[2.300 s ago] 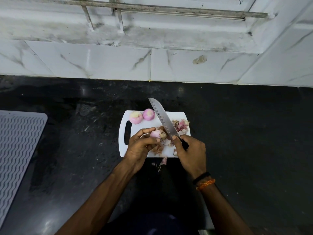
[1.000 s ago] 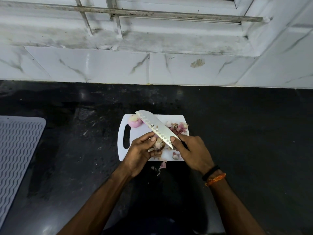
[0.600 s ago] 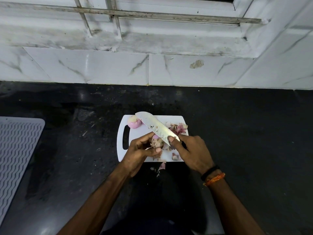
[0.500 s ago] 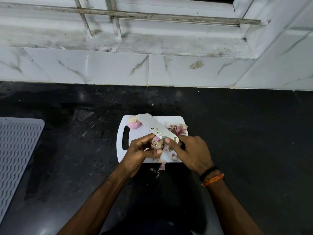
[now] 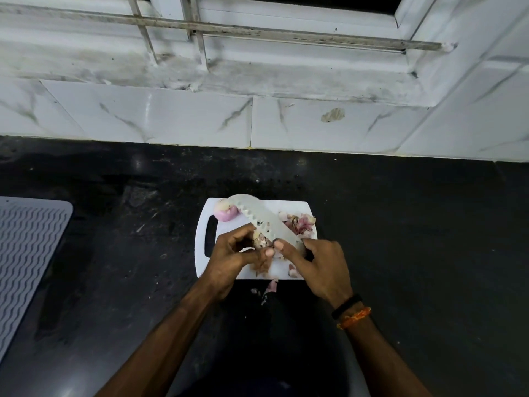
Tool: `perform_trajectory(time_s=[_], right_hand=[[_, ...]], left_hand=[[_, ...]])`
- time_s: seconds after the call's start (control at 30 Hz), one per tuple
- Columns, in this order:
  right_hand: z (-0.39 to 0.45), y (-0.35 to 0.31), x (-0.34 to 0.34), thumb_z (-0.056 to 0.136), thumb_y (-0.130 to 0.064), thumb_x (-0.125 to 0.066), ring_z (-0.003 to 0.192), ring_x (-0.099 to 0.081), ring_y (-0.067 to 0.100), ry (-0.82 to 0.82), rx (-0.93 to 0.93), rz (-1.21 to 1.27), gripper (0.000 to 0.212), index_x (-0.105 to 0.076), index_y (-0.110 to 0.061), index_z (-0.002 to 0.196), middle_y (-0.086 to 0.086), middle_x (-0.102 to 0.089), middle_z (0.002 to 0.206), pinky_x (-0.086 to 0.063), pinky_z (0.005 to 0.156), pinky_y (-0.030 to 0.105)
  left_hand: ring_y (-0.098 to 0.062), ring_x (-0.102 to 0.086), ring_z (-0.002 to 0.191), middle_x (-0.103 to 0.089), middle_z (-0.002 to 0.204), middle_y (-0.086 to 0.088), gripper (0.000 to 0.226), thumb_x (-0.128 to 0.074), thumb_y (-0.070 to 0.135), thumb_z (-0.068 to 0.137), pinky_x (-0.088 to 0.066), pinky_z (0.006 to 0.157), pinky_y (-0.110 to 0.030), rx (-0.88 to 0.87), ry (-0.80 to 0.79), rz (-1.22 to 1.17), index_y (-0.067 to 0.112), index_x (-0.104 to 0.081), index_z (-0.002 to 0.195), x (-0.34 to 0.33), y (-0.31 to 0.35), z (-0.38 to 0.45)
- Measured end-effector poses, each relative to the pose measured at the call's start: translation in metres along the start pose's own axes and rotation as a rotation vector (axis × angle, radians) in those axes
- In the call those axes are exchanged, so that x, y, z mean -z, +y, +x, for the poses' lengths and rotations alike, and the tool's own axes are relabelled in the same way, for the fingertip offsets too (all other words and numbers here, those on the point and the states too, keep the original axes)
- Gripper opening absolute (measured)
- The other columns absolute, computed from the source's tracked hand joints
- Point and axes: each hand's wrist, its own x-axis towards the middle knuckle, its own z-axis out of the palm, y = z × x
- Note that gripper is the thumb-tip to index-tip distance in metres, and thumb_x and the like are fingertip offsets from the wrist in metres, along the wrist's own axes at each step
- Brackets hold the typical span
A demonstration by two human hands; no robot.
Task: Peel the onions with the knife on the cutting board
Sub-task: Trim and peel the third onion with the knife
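A small white cutting board (image 5: 289, 272) lies on the black counter. Over its middle, my left hand (image 5: 233, 260) grips a small onion (image 5: 260, 240) with brownish skin. My right hand (image 5: 319, 266) holds the knife (image 5: 264, 220), its wide pale blade slanting up and left across the onion, my right thumb pressed near the blade's heel. One peeled pink onion (image 5: 226, 212) rests at the board's far left corner, partly behind the blade tip. A heap of pink skins (image 5: 299, 223) lies at the board's far right.
A grey ribbed mat (image 5: 25, 253) lies on the black counter (image 5: 415, 239) at the left. Loose skin scraps (image 5: 267, 289) lie just off the board's near edge. White marble tiles and a window ledge (image 5: 257, 81) rise behind the counter.
The knife blade has tilted from pointing away to lying flatter and leftward over the onion in my left hand. The blade now hides one of the two peeled onions at the far left.
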Motion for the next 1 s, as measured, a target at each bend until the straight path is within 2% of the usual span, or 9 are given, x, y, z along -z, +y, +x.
perform_trajectory(time_s=[0.1,0.17,0.3,0.43,0.53,0.7,0.83,0.93,1.0], right_hand=[[-0.003,-0.009,0.006,0.082,-0.059,-0.068,0.037,-0.044,0.005,0.02,-0.045,0.172,0.058,-0.039,-0.025,0.044,-0.012,-0.045,0.039,-0.03,0.046,0.016],[-0.002,-0.011,0.009,0.082,-0.05,-0.07,0.036,-0.047,0.002,0.018,-0.079,0.241,0.055,-0.042,-0.021,0.045,-0.014,-0.048,0.04,-0.03,0.044,0.014],[0.001,-0.009,0.012,0.087,-0.037,-0.073,0.035,-0.048,-0.001,0.038,-0.109,0.216,0.051,-0.044,-0.021,0.047,-0.019,-0.048,0.039,-0.03,0.04,0.009],[0.004,-0.005,0.014,0.086,-0.056,-0.065,0.042,-0.052,-0.002,0.007,-0.088,0.029,0.045,-0.054,-0.026,0.055,-0.022,-0.052,0.043,-0.033,0.043,0.013],[0.006,0.002,0.013,0.083,-0.075,-0.054,0.047,-0.054,0.006,0.041,-0.02,-0.132,0.061,-0.064,-0.018,0.063,-0.014,-0.052,0.044,-0.027,0.045,0.015],[0.004,-0.008,0.015,0.09,-0.046,-0.068,0.042,-0.052,-0.006,0.025,-0.011,-0.019,0.034,-0.061,-0.023,0.065,-0.03,-0.052,0.046,-0.033,0.043,0.01],[0.005,-0.002,0.012,0.087,-0.058,-0.067,0.046,-0.052,0.003,0.055,0.031,-0.11,0.042,-0.064,-0.023,0.063,-0.015,-0.047,0.042,-0.03,0.043,0.015],[0.003,0.001,0.01,0.086,-0.062,-0.064,0.047,-0.052,0.004,0.048,0.083,-0.128,0.043,-0.05,-0.035,0.056,-0.015,-0.041,0.041,-0.032,0.044,0.015],[0.002,0.002,0.009,0.087,-0.069,-0.058,0.047,-0.052,0.006,0.049,0.104,-0.169,0.047,-0.047,-0.035,0.056,-0.014,-0.041,0.042,-0.031,0.044,0.016]], left_hand=[[-0.025,-0.069,0.104,-0.074,0.112,-0.013,0.055,-0.082,0.002,0.07,-0.056,0.09,-0.038,0.012,-0.005,-0.051,0.014,-0.07,0.122,0.001,0.0,0.002],[-0.024,-0.069,0.106,-0.074,0.113,-0.012,0.059,-0.081,0.0,0.069,-0.055,0.09,-0.036,0.021,0.003,-0.075,0.016,-0.069,0.124,0.0,0.0,0.002],[-0.03,-0.066,0.113,-0.071,0.119,-0.015,0.063,-0.08,-0.005,0.07,-0.053,0.097,-0.044,0.034,-0.016,-0.12,0.012,-0.065,0.129,-0.001,-0.002,0.002],[-0.03,-0.063,0.117,-0.07,0.122,-0.014,0.061,-0.079,-0.003,0.071,-0.052,0.098,-0.045,0.013,-0.031,-0.123,0.019,-0.068,0.127,0.001,-0.002,0.002],[-0.031,-0.064,0.115,-0.07,0.12,-0.017,0.061,-0.075,-0.005,0.071,-0.052,0.095,-0.046,0.033,-0.033,-0.183,0.024,-0.069,0.125,0.002,-0.002,0.001],[-0.03,-0.065,0.115,-0.067,0.125,-0.019,0.064,-0.061,-0.016,0.077,-0.055,0.092,-0.039,0.069,-0.087,-0.334,0.022,-0.068,0.127,0.005,-0.005,0.0],[-0.04,-0.058,0.124,-0.059,0.136,-0.023,0.066,-0.056,-0.018,0.08,-0.048,0.106,-0.049,0.072,-0.1,-0.358,0.011,-0.056,0.139,0.008,-0.011,0.002],[-0.043,-0.058,0.124,-0.055,0.141,-0.023,0.065,-0.059,-0.013,0.079,-0.047,0.106,-0.05,0.093,-0.096,-0.372,0.005,-0.051,0.142,0.009,-0.012,0.002],[-0.04,-0.06,0.122,-0.055,0.141,-0.023,0.064,-0.059,-0.014,0.078,-0.048,0.105,-0.048,0.1,-0.091,-0.374,0.004,-0.053,0.139,0.008,-0.012,0.002]])
